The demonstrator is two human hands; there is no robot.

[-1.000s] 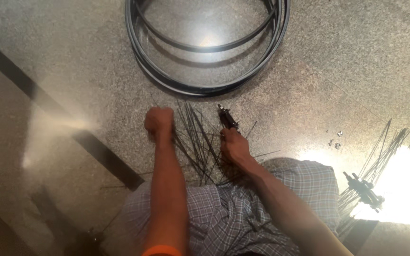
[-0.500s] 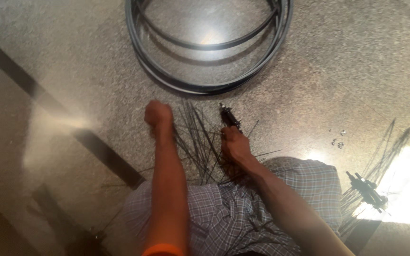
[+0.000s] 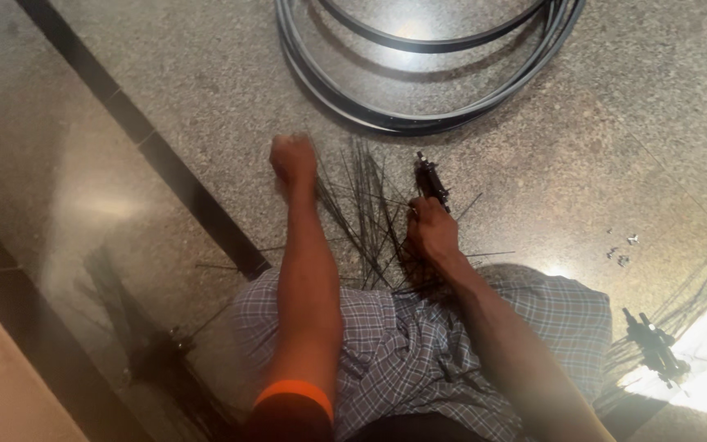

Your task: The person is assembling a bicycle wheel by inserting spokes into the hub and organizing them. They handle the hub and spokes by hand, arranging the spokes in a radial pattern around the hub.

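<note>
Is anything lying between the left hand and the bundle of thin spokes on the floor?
Nothing visible. The left hand, closed in a fist, sits right at the spokes, with only bare floor beside it. The right hand holds a small dark tool on their other side.

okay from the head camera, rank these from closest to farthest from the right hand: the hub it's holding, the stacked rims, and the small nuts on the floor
From the right hand:
1. Hub: in the hand, sticking out above the fingers.
2. Small nuts: on the floor to its right.
3. Rims: farther up the floor, at the top.
</note>
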